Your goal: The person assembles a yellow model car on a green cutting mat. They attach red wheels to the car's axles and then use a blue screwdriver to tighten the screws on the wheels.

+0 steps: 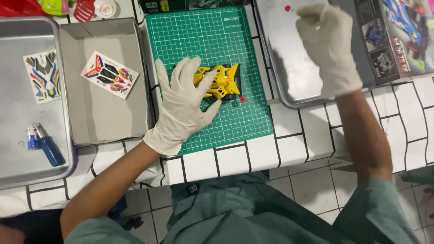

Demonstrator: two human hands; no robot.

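A yellow and black toy car body (221, 81) lies on a green cutting mat (235, 122). My left hand (183, 106), in a white glove, rests flat on the car's left side with fingers spread. A tiny red part (242, 99) sits on the mat just right of the car. My right hand (329, 47), also gloved, reaches into a metal tray (285, 68) at the upper right, fingertips pinched together close to a small red round piece (288, 8); whether they hold anything is hidden.
A grey cardboard box lid (104, 122) holds a sticker sheet (109, 74). A metal tray (18, 135) at far left carries another sticker sheet (42, 76) and a blue tool (46, 147). A printed model kit box (398, 36) lies at top right. The white tiled tabletop's edge (253, 165) runs in front.
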